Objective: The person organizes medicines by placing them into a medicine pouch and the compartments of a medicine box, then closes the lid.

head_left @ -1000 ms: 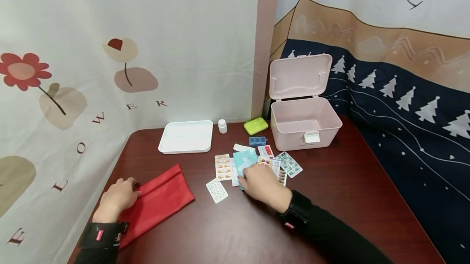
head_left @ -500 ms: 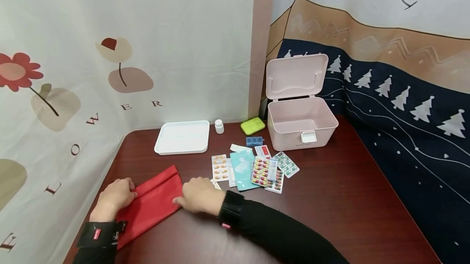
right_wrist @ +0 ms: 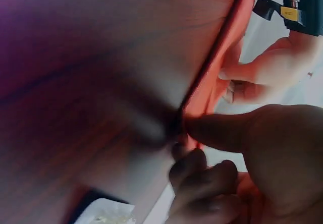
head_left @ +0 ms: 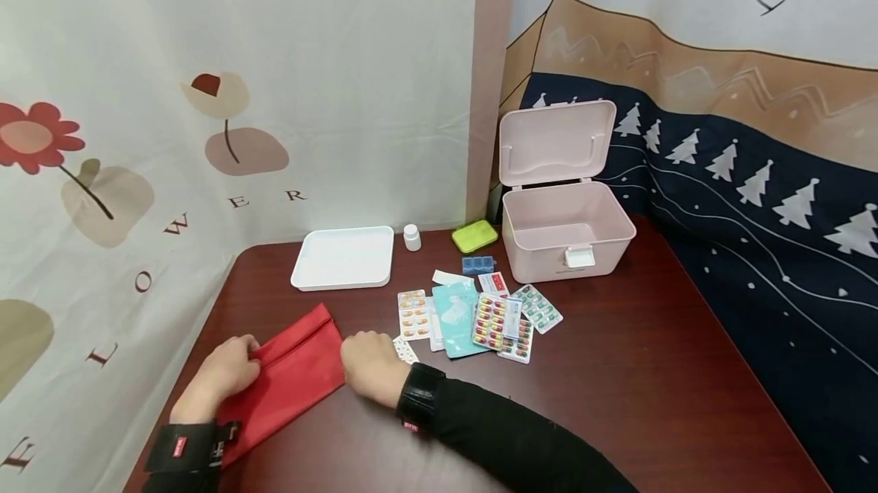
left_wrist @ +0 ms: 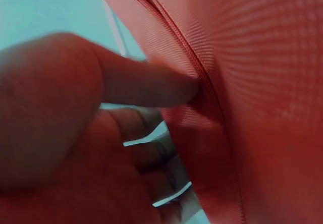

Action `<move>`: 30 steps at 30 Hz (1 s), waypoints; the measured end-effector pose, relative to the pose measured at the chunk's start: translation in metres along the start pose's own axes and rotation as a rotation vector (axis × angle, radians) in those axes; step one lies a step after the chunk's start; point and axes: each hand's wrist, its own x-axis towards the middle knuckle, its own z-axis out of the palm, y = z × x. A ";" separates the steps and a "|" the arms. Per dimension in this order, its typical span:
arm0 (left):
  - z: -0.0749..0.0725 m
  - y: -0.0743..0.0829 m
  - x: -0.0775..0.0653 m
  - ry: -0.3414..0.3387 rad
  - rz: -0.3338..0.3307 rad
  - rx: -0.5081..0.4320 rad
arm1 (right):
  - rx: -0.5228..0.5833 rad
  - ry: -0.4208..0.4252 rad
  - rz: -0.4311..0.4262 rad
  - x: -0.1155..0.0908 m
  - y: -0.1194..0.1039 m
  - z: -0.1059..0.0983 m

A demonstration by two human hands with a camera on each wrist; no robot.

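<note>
A flat red zippered pouch [head_left: 291, 371] lies slanted on the left part of the table. My left hand [head_left: 222, 371] pinches its upper left edge, and in the left wrist view the thumb [left_wrist: 146, 82] presses beside the zipper [left_wrist: 194, 57]. At the pouch's right edge, my right hand [head_left: 372, 365] grips the red fabric between thumb [right_wrist: 219, 130] and curled fingers. Just beyond the right hand, a small white blister pack [head_left: 406, 350] is partly covered by it. The pouch's inside is hidden.
Several blister packs [head_left: 413, 315] and a light-blue packet [head_left: 456, 318] lie mid-table. Behind them are a white tray [head_left: 343, 280], a white bottle [head_left: 411, 238], a green case [head_left: 475, 236] and a blue pill box [head_left: 478, 264]. A pink lidded box [head_left: 562, 249] stands raised-lid at back right.
My right hand has moved left from the medicine packs to the pouch's right edge, uncovering the packs. The left hand stays at the pouch's upper left edge.
</note>
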 end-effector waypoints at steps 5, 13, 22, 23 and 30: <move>-0.004 0.002 0.000 0.034 0.038 -0.100 | 0.050 0.043 0.008 -0.001 0.007 -0.007; -0.018 0.024 -0.002 0.098 0.161 -0.210 | 0.149 0.116 0.063 -0.001 0.040 -0.024; -0.046 0.074 -0.007 0.261 0.259 -0.269 | 0.220 0.191 0.125 -0.004 0.076 -0.045; -0.049 0.079 -0.008 0.276 0.266 -0.276 | 0.229 0.197 0.126 -0.005 0.079 -0.046; -0.061 0.117 -0.011 0.382 0.336 -0.305 | 0.266 0.246 -0.018 -0.019 0.084 -0.056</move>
